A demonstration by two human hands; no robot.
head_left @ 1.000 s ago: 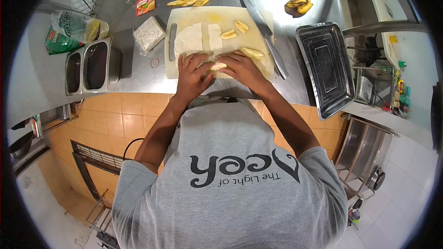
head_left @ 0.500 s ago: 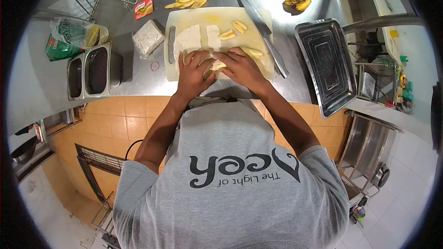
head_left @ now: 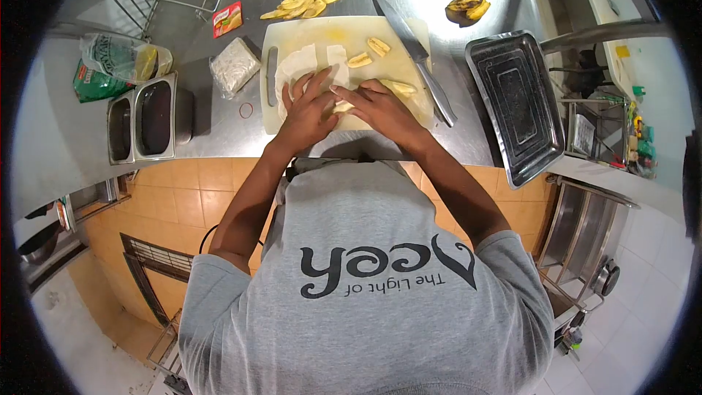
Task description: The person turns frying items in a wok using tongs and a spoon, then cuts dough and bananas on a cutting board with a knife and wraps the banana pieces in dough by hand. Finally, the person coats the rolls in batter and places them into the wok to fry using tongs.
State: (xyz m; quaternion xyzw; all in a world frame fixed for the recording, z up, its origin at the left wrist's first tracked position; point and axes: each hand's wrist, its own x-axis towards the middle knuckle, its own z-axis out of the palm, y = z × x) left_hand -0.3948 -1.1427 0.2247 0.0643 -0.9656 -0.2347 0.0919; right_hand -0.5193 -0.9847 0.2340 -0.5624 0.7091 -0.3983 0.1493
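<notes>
Over the near part of a cream cutting board (head_left: 406, 121), my two hands work close together. My left hand (head_left: 307, 113) has its fingers stretched and apart over a pale, thin pastry wrapper (head_left: 296, 66). My right hand (head_left: 384, 108) is closed, its fingertips at a banana piece (head_left: 342, 107) on a wrapper; the fingers partly hide both. Another wrapper (head_left: 337, 58) lies beyond the fingers. Two cut banana pieces (head_left: 378, 47) rest farther back, and more banana (head_left: 399, 88) lies beside my right hand.
A knife (head_left: 417, 51) lies along the board's right side. Right of it is a black tray (head_left: 519, 110). Banana peels (head_left: 307, 1), a bunch of bananas (head_left: 469, 6), a red packet (head_left: 227, 19), a wrapped pale stack (head_left: 235, 67) and metal containers (head_left: 155, 117) stand around the board.
My left hand's fingers have lifted and spread, reaching farther forward over the wrapper. My right hand stays nearly in place at the banana piece.
</notes>
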